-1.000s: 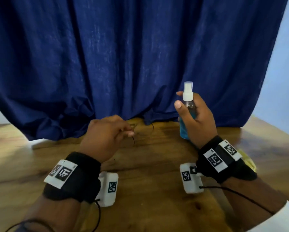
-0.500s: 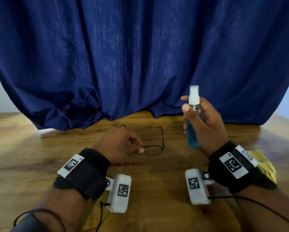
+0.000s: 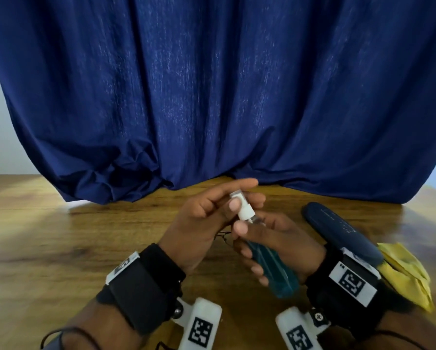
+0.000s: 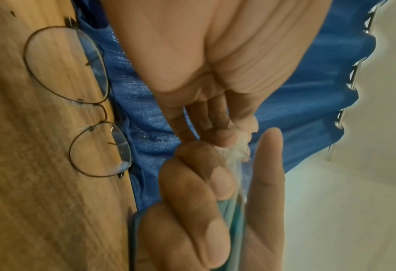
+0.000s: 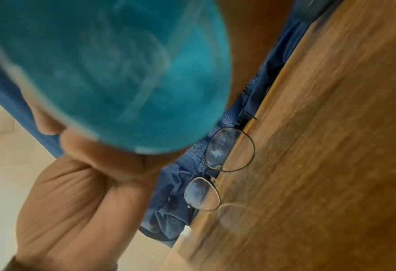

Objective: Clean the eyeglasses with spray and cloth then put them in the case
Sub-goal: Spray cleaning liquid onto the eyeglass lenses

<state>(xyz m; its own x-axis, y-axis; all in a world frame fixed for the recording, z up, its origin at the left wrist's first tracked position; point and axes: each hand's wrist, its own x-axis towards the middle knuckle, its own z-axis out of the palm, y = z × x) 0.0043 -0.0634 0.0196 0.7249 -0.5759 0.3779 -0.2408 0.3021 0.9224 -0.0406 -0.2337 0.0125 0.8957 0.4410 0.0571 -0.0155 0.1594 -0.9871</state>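
Observation:
My right hand (image 3: 247,239) grips a clear spray bottle (image 3: 272,265) of blue liquid, tilted with its top pointing away and to the left. My left hand (image 3: 242,198) pinches the bottle's white cap (image 3: 244,209) between thumb and fingers. The thin-rimmed round eyeglasses (image 4: 76,102) lie on the wooden table (image 3: 85,248) under both hands, touched by neither. In the head view only a bit of the glasses' frame (image 3: 223,236) shows. The bottle's blue base (image 5: 113,73) fills the right wrist view, with the eyeglasses (image 5: 222,165) beyond it.
A dark blue glasses case (image 3: 338,231), closed, lies on the table right of the hands. A crumpled yellow cloth (image 3: 408,271) sits just behind my right wrist. A dark blue curtain (image 3: 211,97) hangs along the table's far edge.
My left hand let go of the eyeglasses, which now lie on the table, and moved to the bottle's cap. My right hand brought the bottle lower, tilted, toward the middle.

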